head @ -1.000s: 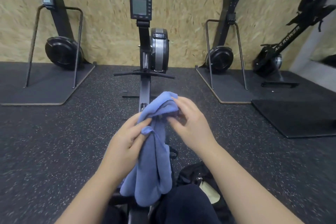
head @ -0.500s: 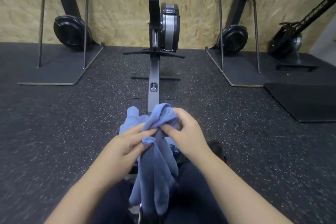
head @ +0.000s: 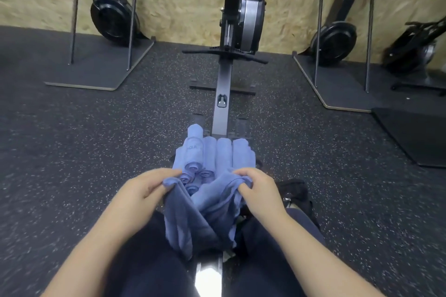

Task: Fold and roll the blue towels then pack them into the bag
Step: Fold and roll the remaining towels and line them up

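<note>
Towel [head: 193,219], blue and unrolled, hangs between the two hands just nearer the camera than the rolls [head: 214,159]. It is soft terry cloth, a muted periwinkle blue, creased into long loose folds that drop down between the person's dark-trousered knees. Its top edge sags in a shallow dip between the two grips, and the lower part bunches into a thick hanging wad whose end is lost in shadow.

The left hand [head: 147,188] pinches one upper corner of the towel, thumb over curled fingers. The right hand [head: 258,190] grips the other upper corner, its fingers curled round a gathered bunch of cloth. The hands are a little apart, level with each other.

The rolls are the same blue, wound tight, lying side by side with their spiral ends facing the camera; some are stacked on others, and one on the left sticks out farther than the rest. How many there are cannot be told exactly.

Beyond the rolls the rail [head: 223,103] of a rowing machine runs away towards the flywheel [head: 251,17]. The bag [head: 294,193], black, lies to the right of the rolls, just past the right hand, partly hidden by it.
</note>
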